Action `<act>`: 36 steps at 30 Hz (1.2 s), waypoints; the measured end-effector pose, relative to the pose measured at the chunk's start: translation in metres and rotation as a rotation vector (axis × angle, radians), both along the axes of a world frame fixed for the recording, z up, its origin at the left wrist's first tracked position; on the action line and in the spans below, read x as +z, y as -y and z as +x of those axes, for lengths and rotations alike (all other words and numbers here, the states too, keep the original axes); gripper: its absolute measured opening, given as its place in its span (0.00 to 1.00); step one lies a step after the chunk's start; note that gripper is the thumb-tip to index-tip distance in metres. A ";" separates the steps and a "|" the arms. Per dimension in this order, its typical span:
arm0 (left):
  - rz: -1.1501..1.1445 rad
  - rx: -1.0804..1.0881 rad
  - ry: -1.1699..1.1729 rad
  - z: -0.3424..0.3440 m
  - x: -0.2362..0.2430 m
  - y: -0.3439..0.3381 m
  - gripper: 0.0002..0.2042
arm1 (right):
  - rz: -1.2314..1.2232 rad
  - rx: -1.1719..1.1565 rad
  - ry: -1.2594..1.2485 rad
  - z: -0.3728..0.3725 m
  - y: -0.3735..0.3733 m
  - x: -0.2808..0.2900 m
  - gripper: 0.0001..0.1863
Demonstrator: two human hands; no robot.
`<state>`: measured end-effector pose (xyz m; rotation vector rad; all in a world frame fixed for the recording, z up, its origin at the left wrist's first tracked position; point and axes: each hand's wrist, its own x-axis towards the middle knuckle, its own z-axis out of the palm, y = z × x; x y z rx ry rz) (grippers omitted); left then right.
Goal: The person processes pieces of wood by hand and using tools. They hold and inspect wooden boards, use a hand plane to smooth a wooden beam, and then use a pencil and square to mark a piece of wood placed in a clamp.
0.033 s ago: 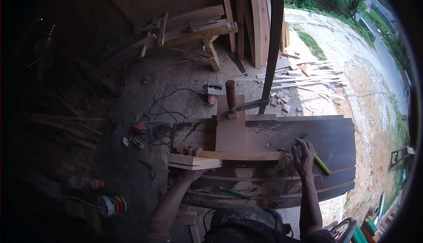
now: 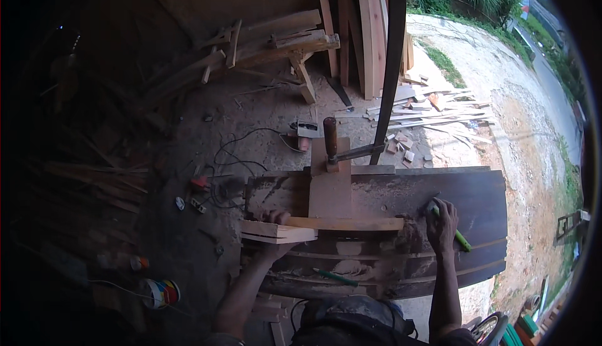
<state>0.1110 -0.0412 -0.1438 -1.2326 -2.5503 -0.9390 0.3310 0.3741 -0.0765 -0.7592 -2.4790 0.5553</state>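
My left hand [image 2: 276,217] is closed around a pale wooden piece [image 2: 279,232] with slots along its side; the wood hides my palm. Beside those fingers a curved yellowish wooden strip [image 2: 345,223] runs to the right over the dark wooden panel [image 2: 467,189]. My right hand [image 2: 443,220] curls over a long bright green tool [image 2: 462,240], whose lower end sticks out past the hand; its exact kind is unclear. A flat board [image 2: 330,192] lies across the panel under a bar clamp with a wooden handle [image 2: 330,138]. A green pencil [image 2: 336,277] rests nearer me.
Sawdust covers parts of the panel. Beyond it, a power tool [image 2: 303,134] with its cord lies on the floor. A wooden trestle [image 2: 304,42] stands at the back, scrap wood [image 2: 433,111] lies to the right, and a paint bucket [image 2: 163,293] stands at the left.
My right hand has shifted slightly to the right, and more of the green tool shows at its fingers. My left hand keeps its grip on the pale wooden piece.
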 end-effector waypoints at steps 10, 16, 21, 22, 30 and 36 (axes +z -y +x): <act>-0.079 -0.052 0.020 -0.001 -0.020 0.014 0.39 | -0.156 0.197 0.297 0.042 -0.103 -0.039 0.08; -0.153 0.013 -0.052 0.006 0.008 0.007 0.33 | -0.436 0.376 0.138 -0.158 -0.139 -0.013 0.10; -0.266 0.057 0.087 0.003 0.025 -0.003 0.35 | -0.124 0.778 0.301 -0.304 -0.149 -0.020 0.09; -0.258 0.077 0.085 0.004 0.003 0.012 0.36 | -0.031 0.869 0.293 -0.329 -0.138 -0.015 0.13; -0.273 0.094 -0.012 0.011 -0.014 0.024 0.37 | 0.081 1.150 0.376 -0.358 -0.082 -0.009 0.05; -0.204 0.099 0.101 0.003 0.003 0.003 0.30 | -0.233 0.873 0.102 -0.370 -0.130 -0.028 0.05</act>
